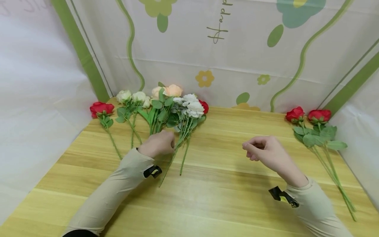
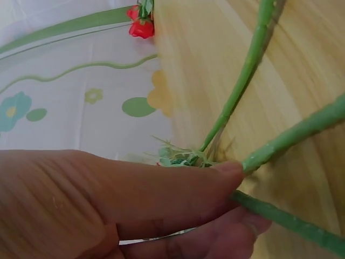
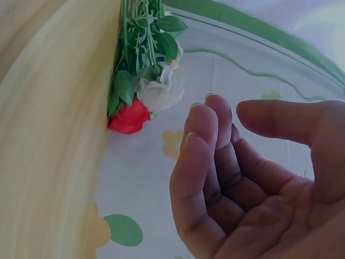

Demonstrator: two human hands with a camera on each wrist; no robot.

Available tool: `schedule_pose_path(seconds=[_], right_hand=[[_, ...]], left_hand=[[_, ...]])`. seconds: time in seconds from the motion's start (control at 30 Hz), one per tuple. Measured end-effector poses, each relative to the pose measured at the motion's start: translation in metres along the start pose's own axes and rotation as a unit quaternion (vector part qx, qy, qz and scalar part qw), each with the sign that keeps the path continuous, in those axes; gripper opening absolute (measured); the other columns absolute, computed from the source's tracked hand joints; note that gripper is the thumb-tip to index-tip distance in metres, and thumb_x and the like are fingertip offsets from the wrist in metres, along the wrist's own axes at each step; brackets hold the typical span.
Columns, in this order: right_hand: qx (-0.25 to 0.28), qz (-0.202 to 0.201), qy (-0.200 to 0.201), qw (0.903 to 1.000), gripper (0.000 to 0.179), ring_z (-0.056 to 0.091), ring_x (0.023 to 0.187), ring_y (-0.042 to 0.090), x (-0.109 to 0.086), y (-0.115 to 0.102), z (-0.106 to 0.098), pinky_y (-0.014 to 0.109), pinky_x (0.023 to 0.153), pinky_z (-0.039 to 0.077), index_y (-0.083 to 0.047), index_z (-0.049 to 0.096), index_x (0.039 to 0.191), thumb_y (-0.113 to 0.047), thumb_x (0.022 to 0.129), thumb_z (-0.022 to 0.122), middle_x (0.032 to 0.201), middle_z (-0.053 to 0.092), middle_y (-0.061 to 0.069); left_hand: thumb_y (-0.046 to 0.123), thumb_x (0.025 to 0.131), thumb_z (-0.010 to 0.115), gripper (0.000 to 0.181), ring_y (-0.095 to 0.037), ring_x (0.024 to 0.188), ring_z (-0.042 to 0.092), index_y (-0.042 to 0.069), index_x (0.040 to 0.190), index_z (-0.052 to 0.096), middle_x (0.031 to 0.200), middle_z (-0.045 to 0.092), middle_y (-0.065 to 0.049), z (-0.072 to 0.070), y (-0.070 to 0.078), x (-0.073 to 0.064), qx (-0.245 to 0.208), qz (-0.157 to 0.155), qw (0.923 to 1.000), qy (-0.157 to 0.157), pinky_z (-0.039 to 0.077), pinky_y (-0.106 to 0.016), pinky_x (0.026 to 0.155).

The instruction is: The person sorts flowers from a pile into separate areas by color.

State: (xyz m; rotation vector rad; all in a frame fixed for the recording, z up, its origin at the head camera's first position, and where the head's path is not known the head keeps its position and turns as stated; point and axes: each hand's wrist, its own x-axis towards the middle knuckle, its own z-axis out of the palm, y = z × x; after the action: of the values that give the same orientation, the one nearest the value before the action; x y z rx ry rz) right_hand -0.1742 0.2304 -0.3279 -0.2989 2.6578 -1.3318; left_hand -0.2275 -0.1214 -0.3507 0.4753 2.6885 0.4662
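My left hand (image 1: 159, 144) pinches thin green stems (image 2: 291, 137) between thumb and fingertips, low over the wooden table. Those stems lead up to a cluster of white flowers (image 1: 193, 107) at the back; another stem (image 2: 237, 97) runs just beyond the fingers. A red rose (image 1: 203, 106) shows partly behind the white blooms. Beside them, peach flowers (image 1: 174, 90) with dark leaves stand behind the left hand, their lower stems hidden by it. Over the table on the right, my right hand (image 1: 267, 153) is raised, fingers loosely bent, thumb apart from fingertips, with nothing in it.
At the left lie a red rose (image 1: 101, 108) and cream roses (image 1: 124, 96). Two red roses (image 1: 319, 116) lie along the right side, stems toward me. A printed cloth wall (image 1: 174, 49) closes off the back of the wooden table (image 1: 201, 200); white cloth hangs at both sides.
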Motion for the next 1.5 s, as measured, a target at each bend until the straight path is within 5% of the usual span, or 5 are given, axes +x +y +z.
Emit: schedule_pose_path(seconds=[0.47,0.67,0.83,1.13,1.5], right_hand=[[0.000,-0.007,-0.016,0.9998,0.027,0.064,0.073,0.034,0.001,0.003,0.011,0.038,0.064,0.055,-0.007,0.072,0.095,-0.032,0.098,0.063,0.078,0.066,0.011],[0.010,-0.016,-0.027,0.9995,0.028,0.063,0.072,0.034,0.001,0.003,0.017,0.037,0.062,0.054,-0.005,0.071,0.094,-0.032,0.098,0.064,0.078,0.066,0.013],[0.030,-0.020,-0.041,0.9985,0.029,0.062,0.071,0.033,0.000,0.002,0.024,0.037,0.063,0.055,-0.002,0.071,0.096,-0.031,0.097,0.065,0.079,0.066,0.014],[0.038,-0.084,-0.050,0.9945,0.018,0.064,0.072,0.031,-0.005,-0.010,0.044,0.036,0.062,0.055,-0.010,0.073,0.096,-0.027,0.096,0.067,0.081,0.067,0.005],[0.092,-0.136,-0.045,0.9854,0.015,0.066,0.076,0.026,-0.016,-0.023,0.064,0.039,0.064,0.056,-0.011,0.071,0.106,-0.021,0.097,0.066,0.092,0.070,0.002]], left_hand=[[0.009,0.093,0.065,0.049,-0.011,0.048,0.018,0.017,0.056,0.034,0.054,0.020,0.005,-0.005,0.004,0.001,-0.046,0.062,0.9920,0.100,0.018,-0.027,0.050],[0.017,0.096,0.067,0.030,-0.011,0.045,0.036,0.016,0.066,0.061,0.056,0.055,0.005,-0.009,0.014,-0.001,-0.127,0.089,0.9735,0.168,0.029,-0.028,0.048],[0.015,0.095,0.069,0.008,-0.013,0.063,0.060,0.011,0.094,0.076,0.078,0.070,0.000,-0.005,0.025,-0.003,-0.223,0.136,0.9409,0.216,0.048,-0.031,0.060],[0.011,0.096,0.066,0.013,-0.026,0.076,0.067,0.002,0.104,0.071,0.089,0.070,-0.010,0.017,0.057,-0.009,-0.427,0.260,0.8448,0.191,0.057,-0.040,0.062],[0.010,0.095,0.067,0.009,-0.023,0.077,0.066,0.003,0.099,0.072,0.088,0.070,-0.005,0.031,0.069,-0.011,-0.457,0.296,0.8145,0.200,0.056,-0.039,0.062]])
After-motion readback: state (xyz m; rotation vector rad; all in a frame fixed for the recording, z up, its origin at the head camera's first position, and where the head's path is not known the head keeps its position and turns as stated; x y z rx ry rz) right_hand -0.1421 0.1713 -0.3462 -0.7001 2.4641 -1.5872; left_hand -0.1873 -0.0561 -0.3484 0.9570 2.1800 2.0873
